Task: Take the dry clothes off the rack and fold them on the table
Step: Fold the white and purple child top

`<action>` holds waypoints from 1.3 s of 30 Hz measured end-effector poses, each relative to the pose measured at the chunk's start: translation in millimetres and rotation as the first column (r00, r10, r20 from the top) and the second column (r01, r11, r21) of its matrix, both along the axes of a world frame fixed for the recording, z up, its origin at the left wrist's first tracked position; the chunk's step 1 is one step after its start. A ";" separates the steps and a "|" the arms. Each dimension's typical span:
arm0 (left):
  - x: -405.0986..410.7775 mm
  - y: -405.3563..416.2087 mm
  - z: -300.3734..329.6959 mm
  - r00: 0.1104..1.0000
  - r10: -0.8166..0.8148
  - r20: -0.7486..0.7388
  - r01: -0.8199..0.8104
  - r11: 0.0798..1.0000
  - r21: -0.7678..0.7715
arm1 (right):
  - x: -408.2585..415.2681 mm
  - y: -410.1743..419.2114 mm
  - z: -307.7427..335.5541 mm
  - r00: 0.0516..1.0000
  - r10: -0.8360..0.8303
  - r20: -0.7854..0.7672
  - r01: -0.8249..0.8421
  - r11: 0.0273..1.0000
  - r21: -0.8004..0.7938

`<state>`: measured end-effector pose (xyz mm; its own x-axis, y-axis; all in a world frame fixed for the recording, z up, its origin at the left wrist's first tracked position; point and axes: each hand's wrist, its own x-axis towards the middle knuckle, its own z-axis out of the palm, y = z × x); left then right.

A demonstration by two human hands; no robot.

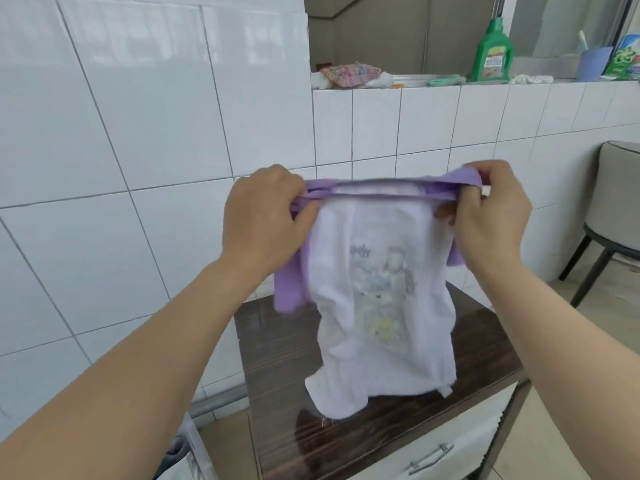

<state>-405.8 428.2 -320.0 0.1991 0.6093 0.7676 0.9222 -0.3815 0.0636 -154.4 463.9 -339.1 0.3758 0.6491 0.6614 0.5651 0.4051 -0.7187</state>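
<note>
A small white T-shirt [377,306] with purple sleeves and a faded cartoon print hangs in the air in front of me. My left hand [263,220] grips its left shoulder and my right hand [491,209] pinches its right shoulder, stretching the purple top edge between them. The shirt's hem touches the dark wood-grain table [485,344] below it. No drying rack is in view.
White tiled walls stand to the left and behind. A ledge [519,88] holds a green detergent bottle [492,51], a blue cup [594,65], a patterned cloth [349,75] and a bag. A grey chair [613,202] stands at right. The table has a white drawer [443,452] with a metal handle.
</note>
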 end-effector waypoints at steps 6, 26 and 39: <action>-13.0 6.4 5.4 0.988 0.050 0.145 -0.006 0.957 -0.289 | 0.7 -6.9 5.9 0.993 0.111 0.047 -0.095 0.961 -0.261; -28.7 -16.1 71.3 0.913 0.105 0.395 0.013 0.959 -0.284 | 6.4 -31.3 61.6 0.959 0.282 0.011 -0.281 0.958 -0.050; -33.1 -38.9 70.0 0.954 0.231 0.191 -0.242 0.969 0.039 | 20.6 -51.8 51.7 0.811 0.557 0.177 -0.431 0.774 -0.463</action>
